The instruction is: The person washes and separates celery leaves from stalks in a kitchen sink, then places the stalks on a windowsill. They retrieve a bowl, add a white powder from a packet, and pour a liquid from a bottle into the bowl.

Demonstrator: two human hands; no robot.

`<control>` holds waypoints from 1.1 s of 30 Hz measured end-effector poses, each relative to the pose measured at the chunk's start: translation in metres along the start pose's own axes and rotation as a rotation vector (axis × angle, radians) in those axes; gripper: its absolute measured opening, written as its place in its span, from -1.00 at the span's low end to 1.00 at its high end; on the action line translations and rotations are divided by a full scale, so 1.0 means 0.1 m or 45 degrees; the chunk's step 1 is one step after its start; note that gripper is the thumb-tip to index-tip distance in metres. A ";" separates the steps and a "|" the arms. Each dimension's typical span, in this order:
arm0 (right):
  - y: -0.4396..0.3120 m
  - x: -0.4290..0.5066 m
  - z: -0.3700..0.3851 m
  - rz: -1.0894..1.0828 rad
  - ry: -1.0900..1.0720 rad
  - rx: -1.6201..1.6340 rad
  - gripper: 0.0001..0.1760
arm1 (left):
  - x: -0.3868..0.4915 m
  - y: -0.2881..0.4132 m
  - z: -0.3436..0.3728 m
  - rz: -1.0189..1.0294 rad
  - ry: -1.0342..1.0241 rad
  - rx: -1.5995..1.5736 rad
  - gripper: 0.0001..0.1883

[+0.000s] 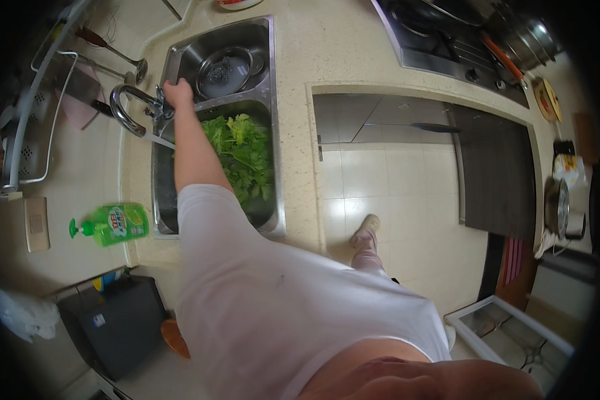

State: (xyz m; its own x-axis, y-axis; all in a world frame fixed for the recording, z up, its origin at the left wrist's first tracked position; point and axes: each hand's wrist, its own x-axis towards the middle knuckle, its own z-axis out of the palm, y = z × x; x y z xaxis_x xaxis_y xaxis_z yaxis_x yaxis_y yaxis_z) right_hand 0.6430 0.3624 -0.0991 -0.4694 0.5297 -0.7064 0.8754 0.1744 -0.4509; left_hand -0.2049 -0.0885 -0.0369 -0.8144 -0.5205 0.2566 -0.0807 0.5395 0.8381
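Note:
My left hand (178, 93) is at the handle of a chrome faucet (125, 117), its fingers curled against the lever. Water (159, 141) runs from the spout into the nearer basin of a double stainless-steel sink (280, 210). Leafy green celery (245, 150) fills much of that basin, partly covered by my forearm. The other basin holds a round metal pan (237, 92) of cloudy water with a steel-wool scourer (219, 71) in it. My right hand is out of view.
A green pump bottle of dish soap (121, 224) stands left of the sink. A cleaver (82, 90) and a ladle (141, 70) hang by the wall. A gas stove (460, 62) with pans is at upper right. A dark grey bin (120, 325) sits at lower left.

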 end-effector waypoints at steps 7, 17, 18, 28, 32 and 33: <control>-0.59 1.82 -1.51 -0.374 -0.036 -0.424 -0.84 | 0.72 -0.64 -0.62 -0.039 -0.186 -0.047 -0.48; -2.75 2.88 -1.95 -0.590 -0.021 -0.482 -0.83 | 0.56 -0.40 -0.13 -0.224 -0.139 -0.273 -0.41; -2.89 2.96 -1.90 -0.590 -0.031 -0.494 -0.82 | 0.60 -0.45 -0.09 -0.195 -0.112 -0.308 -0.42; -4.33 3.00 -1.28 -0.731 -0.339 -0.789 -0.79 | 0.42 0.04 -0.16 0.234 0.373 -0.002 -0.70; -4.90 2.98 -1.08 -0.847 -0.527 -0.818 -0.74 | 0.25 0.10 -0.03 0.317 0.453 0.330 -0.69; -5.14 2.88 -1.06 -0.856 -0.537 -0.825 -0.76 | 0.24 0.01 -0.05 0.264 0.487 0.392 -0.66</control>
State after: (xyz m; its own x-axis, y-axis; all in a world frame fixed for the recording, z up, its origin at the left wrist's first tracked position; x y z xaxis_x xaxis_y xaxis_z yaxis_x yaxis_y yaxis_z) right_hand 0.0707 0.5132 -0.0128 -0.7791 -0.1562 -0.6071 0.2517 0.8091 -0.5311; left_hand -0.2217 -0.1041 -0.0274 -0.5683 -0.5555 0.6071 -0.1524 0.7960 0.5858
